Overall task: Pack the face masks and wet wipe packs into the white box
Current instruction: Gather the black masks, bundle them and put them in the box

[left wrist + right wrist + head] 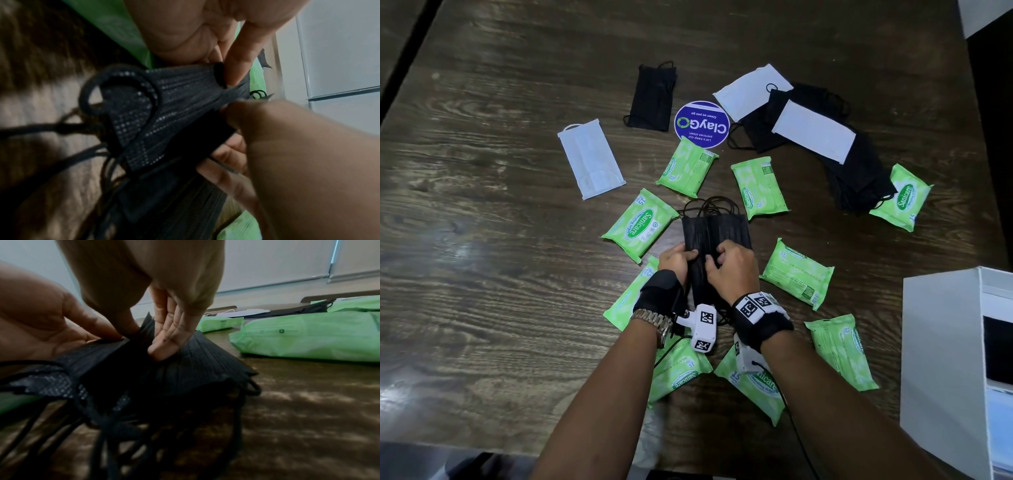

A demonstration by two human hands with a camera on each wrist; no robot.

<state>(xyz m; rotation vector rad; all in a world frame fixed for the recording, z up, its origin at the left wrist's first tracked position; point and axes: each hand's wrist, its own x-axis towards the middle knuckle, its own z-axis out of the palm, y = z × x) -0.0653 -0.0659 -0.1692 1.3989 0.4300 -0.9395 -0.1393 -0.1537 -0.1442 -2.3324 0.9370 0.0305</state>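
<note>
head view: both hands meet over the wooden table (pixel 482 205) and grip one stack of black masks (pixel 717 229). the left hand (pixel 677 259) curls its fingers round the stack's left edge, and the right hand (pixel 732 270) pinches the right side, fingers bent onto the top. the ear loops fan out beyond the fingertips. green wipe packs (pixel 639 223) lie all around the hands. a white mask (pixel 590 158) lies far left of them, and more black and white masks (pixel 815 132) lie beyond them to the right. the white box (pixel 941 359) stands to the right of the right forearm.

left wrist view: the left hand (pixel 283 154) holds the dark stack (pixel 148 116), thumb on top and fingers beneath. the right hand (pixel 195 32) presses a finger on the far edge.

right wrist view: the right hand (pixel 144 280) bends its fingers (pixel 168 340) onto the pleated stack (pixel 185 369), thumb hidden. the left hand (pixel 41 318) clasps the other side. a wipe pack (pixel 318 337) lies just right of the fingers.
</note>
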